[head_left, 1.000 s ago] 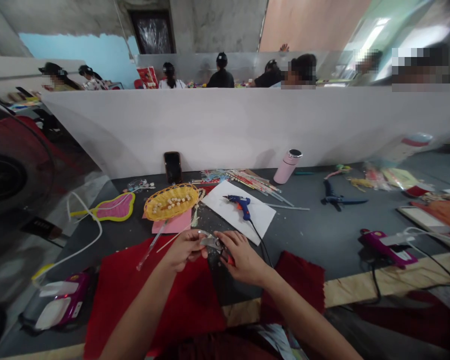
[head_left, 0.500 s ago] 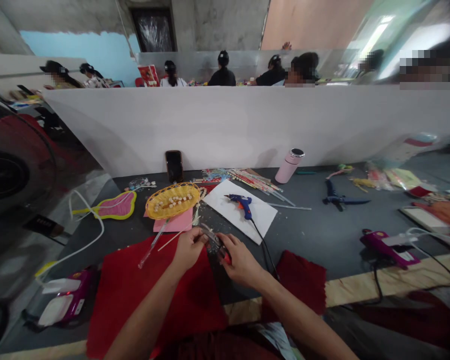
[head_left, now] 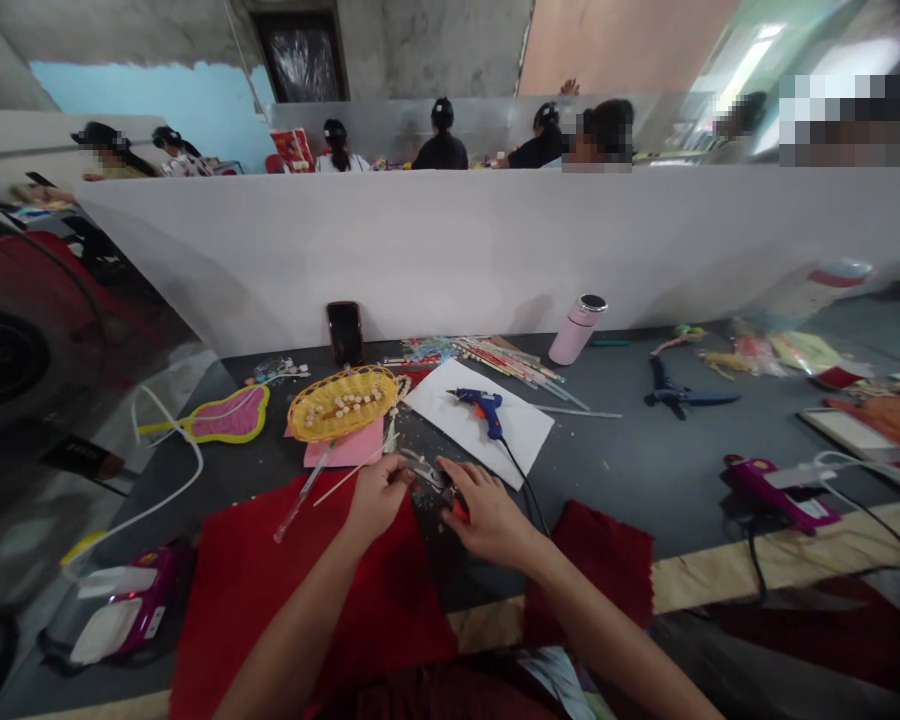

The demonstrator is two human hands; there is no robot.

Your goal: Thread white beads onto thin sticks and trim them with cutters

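Observation:
My right hand (head_left: 487, 508) is closed around what look like red-handled scissors (head_left: 429, 472), their metal blades pointing left. Just across from it, my left hand (head_left: 379, 497) is pinched at the blade tips; whatever lies between its fingers is too small to make out. Small pale scraps are scattered on the dark tabletop around the blades. Behind my left hand stands a yellow woven basket (head_left: 300, 425) with small white pieces (head_left: 345, 405) inside, partly over pink paper (head_left: 356, 447). A blue glue gun (head_left: 487, 410) lies on a white board (head_left: 450, 395) beyond my right hand.
Red cloth (head_left: 247, 590) spreads under my left forearm, with a thin stick (head_left: 337, 485) at its edge. Patterned strips (head_left: 506, 362), a phone (head_left: 345, 333) and a pink bottle (head_left: 577, 330) stand near the white partition (head_left: 390, 250). The glue gun's cord (head_left: 521, 470) runs toward me.
My right hand's fingers have spread a little and the scissors' blades have shifted slightly. My left hand keeps its pinch in nearly the same spot.

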